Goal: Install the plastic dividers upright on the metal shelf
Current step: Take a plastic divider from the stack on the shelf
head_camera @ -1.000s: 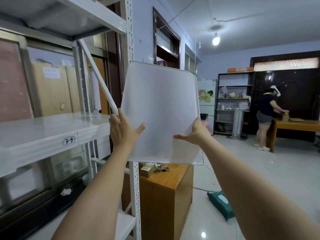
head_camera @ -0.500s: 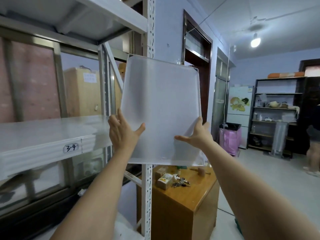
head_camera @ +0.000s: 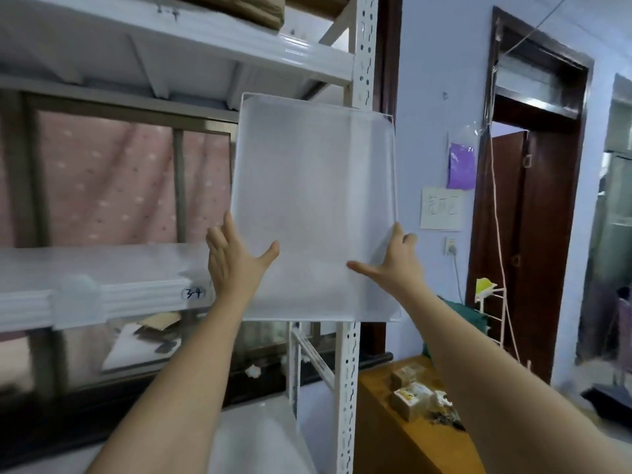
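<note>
the white metal shelf [head_camera: 113,265] fills the left of the view, its middle deck marked "3-4" on the front lip, with an upper deck [head_camera: 191,39] above and a perforated upright post [head_camera: 363,46] at the near right corner. a wooden surface [head_camera: 383,398] stands low on the right, carrying small boxes [head_camera: 410,391].

the frosted plastic divider [head_camera: 313,206] is held up in the air in front of that corner post, its broad face toward the camera, bottom edge about level with the middle deck's lip and top edge just under the upper deck. it is not on the shelf yet.

the step in hand looks like carrying the panel to the bay and lining it up. the next move probably calls for turning it edge-on to the shelf front, so it can slide between the two decks, then standing it upright on the middle deck; how it fixes in place cannot be made out, since the deck's surface is blurred.

both arms reach forward and up. the left hand [head_camera: 236,260] grips the panel's left edge low down, thumb spread across the front face and fingers going behind. the right hand [head_camera: 393,260] grips the right edge at the same height, thumb likewise laid on the front.
</note>
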### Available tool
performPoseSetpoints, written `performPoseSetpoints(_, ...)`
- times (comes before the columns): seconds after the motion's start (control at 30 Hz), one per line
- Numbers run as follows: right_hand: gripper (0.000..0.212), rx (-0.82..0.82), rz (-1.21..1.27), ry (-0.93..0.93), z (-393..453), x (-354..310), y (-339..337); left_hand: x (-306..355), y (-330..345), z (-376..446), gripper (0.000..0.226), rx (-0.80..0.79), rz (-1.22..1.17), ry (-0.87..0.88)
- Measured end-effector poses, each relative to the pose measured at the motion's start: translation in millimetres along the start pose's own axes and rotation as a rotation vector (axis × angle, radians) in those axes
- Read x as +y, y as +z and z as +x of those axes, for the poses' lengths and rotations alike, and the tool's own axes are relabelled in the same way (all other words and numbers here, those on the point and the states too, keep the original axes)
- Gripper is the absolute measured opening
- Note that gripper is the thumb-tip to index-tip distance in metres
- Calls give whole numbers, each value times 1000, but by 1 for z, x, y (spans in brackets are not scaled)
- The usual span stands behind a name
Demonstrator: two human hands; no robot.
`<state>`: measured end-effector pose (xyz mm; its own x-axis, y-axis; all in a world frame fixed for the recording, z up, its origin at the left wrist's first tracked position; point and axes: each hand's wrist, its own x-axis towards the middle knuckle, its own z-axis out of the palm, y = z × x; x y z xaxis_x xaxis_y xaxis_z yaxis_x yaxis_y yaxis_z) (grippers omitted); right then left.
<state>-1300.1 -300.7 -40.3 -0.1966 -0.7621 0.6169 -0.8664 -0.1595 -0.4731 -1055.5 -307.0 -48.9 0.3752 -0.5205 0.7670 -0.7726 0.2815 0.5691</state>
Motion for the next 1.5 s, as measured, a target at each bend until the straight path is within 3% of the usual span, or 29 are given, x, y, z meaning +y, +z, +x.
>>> performPoseSetpoints(0.4,112,-46,191,-181,-6,-70,41,-36,-86,18,93,124,107,-66)
performPoseSetpoints(0.53,97,-48,187,-221,-3,-88,44,-51,-109,29,82,29,-131,-139)
performPoseSetpoints(0.63,89,-60,187,-205,0,-98,44,-49,-126,37,48,-45,-358,-198)
performPoseSetpoints(0.73,82,-92,280,-164,6,-109,37,-40,-144,48,36,-141,-461,-242)
performPoseSetpoints(0.87,77,-154,327,-114,12,-110,37,-33,-164,50,12,-217,-738,-438)
performPoseSetpoints(0.97,81,-183,387,-63,12,-109,43,-31,-169,47,32,-246,-956,-476)
performPoseSetpoints(1.07,83,-205,483,-7,14,-112,47,-23,-167,43,37,-205,-1310,-471)
performPoseSetpoints(1.17,86,-208,556,54,15,-118,46,-15,-160,39,96,-233,-1677,-403)
performPoseSetpoints(1.23,87,-202,567,82,16,-119,45,-9,-156,33,118,-225,-1702,-295)
performPoseSetpoints(1.33,89,-225,572,131,21,-117,46,0,-154,29,119,-223,-1637,-181)
performPoseSetpoints(1.43,91,-259,576,192,24,-114,45,7,-156,30,134,-358,-1478,-59)
performPoseSetpoints(1.5,94,-283,602,209,24,-114,44,10,-155,33,116,-453,-1329,37)
